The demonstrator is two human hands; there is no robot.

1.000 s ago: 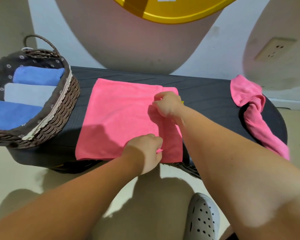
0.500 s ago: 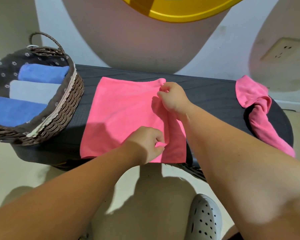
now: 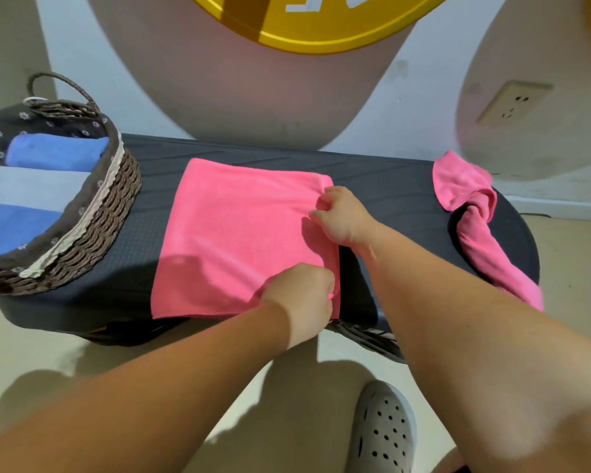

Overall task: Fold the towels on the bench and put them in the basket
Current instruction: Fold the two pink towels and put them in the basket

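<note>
A pink towel (image 3: 232,233) lies flat on the dark bench (image 3: 389,196). My left hand (image 3: 304,298) pinches the towel's near right corner at the bench's front edge. My right hand (image 3: 343,216) grips the towel's right edge near its far corner. A second pink towel (image 3: 475,213) lies crumpled at the bench's right end and hangs over its edge. The wicker basket (image 3: 93,230) stands on the bench's left end. It holds folded towels: two blue ones (image 3: 55,153) and a grey one (image 3: 31,189) between them.
A wall runs behind the bench with a socket (image 3: 512,104) at the upper right. A yellow round shape (image 3: 321,32) is at the top of the view. My grey perforated shoe (image 3: 384,431) stands on the pale floor below the bench.
The towel's right edge has been drawn in, so the towel looks narrower. My right hand has slid along that edge toward the far corner. My left hand stays at the near corner.
</note>
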